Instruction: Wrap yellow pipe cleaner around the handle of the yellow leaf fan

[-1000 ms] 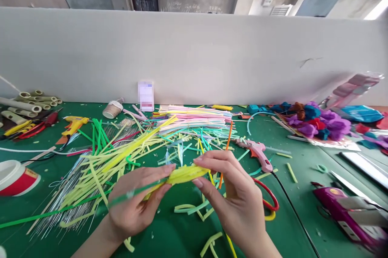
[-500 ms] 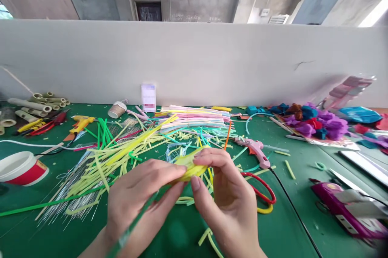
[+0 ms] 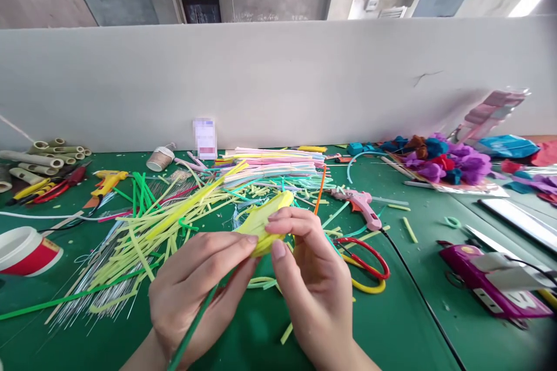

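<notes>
Both hands meet at a yellow paper flower [image 3: 265,217], its thin petals wrapped one over another. The fingers of my left hand [image 3: 204,284] are closed around its base, and a green stem [image 3: 194,324] runs down from there across the palm toward me. From the other side my right hand [image 3: 317,284] pinches a petal's lower edge between thumb and fingers. Behind the flower lie many pale yellow-green strips [image 3: 161,217] and thin metal wires [image 3: 100,290] in a loose pile.
A pink glue gun [image 3: 359,205] and red-and-yellow-handled scissors [image 3: 369,266] lie right of my hands. Further right sit a purple power strip [image 3: 491,284] and crumpled coloured paper [image 3: 456,162]. A paper cup [image 3: 30,252] and yellow glue gun [image 3: 107,182] are left. A white partition [image 3: 278,80] stands behind.
The flower has tilted upward so that more of its broad petal shows. Both hands have shifted slightly left in view, and the camera has turned a little.
</notes>
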Demonstrator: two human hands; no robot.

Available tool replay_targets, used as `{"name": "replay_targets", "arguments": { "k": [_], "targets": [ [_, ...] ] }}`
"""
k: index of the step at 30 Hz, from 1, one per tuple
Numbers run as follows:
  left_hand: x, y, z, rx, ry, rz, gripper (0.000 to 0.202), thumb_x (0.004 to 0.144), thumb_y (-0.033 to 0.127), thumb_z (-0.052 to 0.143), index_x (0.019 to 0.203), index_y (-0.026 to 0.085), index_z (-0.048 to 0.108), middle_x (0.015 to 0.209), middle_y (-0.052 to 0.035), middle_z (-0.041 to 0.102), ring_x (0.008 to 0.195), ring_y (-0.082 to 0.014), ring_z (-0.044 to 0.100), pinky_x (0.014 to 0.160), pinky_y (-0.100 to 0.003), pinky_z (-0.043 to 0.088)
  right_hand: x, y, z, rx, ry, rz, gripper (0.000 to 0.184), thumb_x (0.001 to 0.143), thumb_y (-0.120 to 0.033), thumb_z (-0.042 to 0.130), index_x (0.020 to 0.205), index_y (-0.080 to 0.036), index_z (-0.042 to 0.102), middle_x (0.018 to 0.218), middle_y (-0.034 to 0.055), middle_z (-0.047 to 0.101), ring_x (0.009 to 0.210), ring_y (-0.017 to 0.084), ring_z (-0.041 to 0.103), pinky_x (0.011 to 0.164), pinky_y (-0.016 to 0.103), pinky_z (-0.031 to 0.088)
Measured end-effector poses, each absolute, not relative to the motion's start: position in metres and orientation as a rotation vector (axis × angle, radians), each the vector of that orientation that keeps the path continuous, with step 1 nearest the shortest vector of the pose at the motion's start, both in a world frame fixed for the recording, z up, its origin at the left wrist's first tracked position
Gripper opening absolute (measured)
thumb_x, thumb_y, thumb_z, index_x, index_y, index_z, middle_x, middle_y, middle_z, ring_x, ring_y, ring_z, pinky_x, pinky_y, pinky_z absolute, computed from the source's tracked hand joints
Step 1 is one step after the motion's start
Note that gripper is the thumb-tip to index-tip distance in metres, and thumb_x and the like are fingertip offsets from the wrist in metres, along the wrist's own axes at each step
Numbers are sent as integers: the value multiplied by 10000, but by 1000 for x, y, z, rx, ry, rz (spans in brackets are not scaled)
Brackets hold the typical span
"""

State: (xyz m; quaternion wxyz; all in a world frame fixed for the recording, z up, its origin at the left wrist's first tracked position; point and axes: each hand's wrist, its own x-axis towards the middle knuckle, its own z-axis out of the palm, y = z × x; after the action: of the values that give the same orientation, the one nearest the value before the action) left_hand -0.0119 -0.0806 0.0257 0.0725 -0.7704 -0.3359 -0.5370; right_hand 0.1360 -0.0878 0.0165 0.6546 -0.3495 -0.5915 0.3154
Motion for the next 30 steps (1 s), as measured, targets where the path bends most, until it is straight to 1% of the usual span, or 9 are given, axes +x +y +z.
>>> {"name": "replay_targets", "arguments": {
  "k": [2, 4, 7, 10, 12, 17, 22, 27, 30],
  "targets": [
    [-15, -80, 23, -2338, -1071, -1649, 312, 791, 30, 738, 1040, 215, 706, 917, -3, 769, 779, -147, 722, 736, -264, 591, 142, -85, 16, -781, -1472, 642, 247, 907, -143, 620, 1121, -266, 630, 1098, 53, 613, 1082, 225, 563, 941, 417, 441],
    [-17, -80, 23, -2393, -1116, -1714, 304, 792, 32, 734, 1019, 231, 702, 906, 7, 765, 770, -146, 719, 727, -267, 590, 149, -80, 16, -775, -1576, 557, 306, 879, -140, 677, 1151, -274, 633, 1092, 46, 650, 1063, 226, 573, 933, 417, 431],
    [-19, -80, 26, -2476, -1118, -1824, 292, 776, 15, 742, 983, 218, 707, 876, 9, 761, 760, -139, 716, 702, -254, 588, 159, -72, 17, -751, -1637, 488, 276, 867, -140, 707, 1102, -273, 652, 1033, 26, 700, 998, 218, 603, 894, 406, 434],
    [-20, -79, 29, -2566, -1109, -1864, 262, 786, 7, 726, 962, 201, 712, 867, 2, 764, 771, -138, 719, 698, -253, 589, 162, -68, 18, -691, -1668, 483, 213, 864, -117, 705, 1015, -264, 668, 957, 6, 726, 909, 201, 625, 845, 395, 451],
    [-19, -78, 30, -2598, -1102, -1874, 240, 797, 11, 717, 950, 195, 715, 869, -3, 769, 782, -141, 723, 707, -256, 593, 162, -68, 19, -654, -1658, 496, 204, 867, -97, 690, 987, -262, 675, 925, 5, 730, 877, 199, 633, 819, 395, 471],
    [-19, -76, 31, -2651, -1090, -1901, 229, 803, 5, 713, 940, 189, 714, 895, -6, 772, 816, -140, 727, 726, -247, 607, 160, -68, 19, -611, -1654, 437, 286, 848, -34, 656, 1016, -263, 688, 923, 20, 732, 853, 205, 651, 780, 407, 499],
    [-21, -77, 37, -2702, -1174, -1790, 234, 804, 42, 738, 961, 211, 707, 954, -3, 755, 908, -146, 712, 831, -262, 591, 159, -69, 16, -630, -1682, 290, 345, 830, -1, 611, 1024, -279, 677, 931, 30, 736, 833, 218, 635, 746, 421, 495],
    [-23, -81, 47, -2652, -1110, -1770, 228, 796, 27, 736, 918, 219, 726, 905, 5, 739, 911, -155, 702, 852, -295, 582, 156, -71, 16, -623, -1678, 301, 323, 840, 7, 611, 1009, -263, 667, 909, 27, 738, 828, 205, 631, 760, 411, 503],
    [-25, -80, 49, -2644, -1142, -1765, 212, 803, 33, 724, 898, 222, 725, 887, 9, 734, 878, -147, 701, 817, -281, 578, 156, -69, 17, -626, -1700, 441, 275, 864, -59, 662, 1044, -267, 668, 948, 29, 737, 907, 217, 649, 819, 419, 520]
  ]
}}
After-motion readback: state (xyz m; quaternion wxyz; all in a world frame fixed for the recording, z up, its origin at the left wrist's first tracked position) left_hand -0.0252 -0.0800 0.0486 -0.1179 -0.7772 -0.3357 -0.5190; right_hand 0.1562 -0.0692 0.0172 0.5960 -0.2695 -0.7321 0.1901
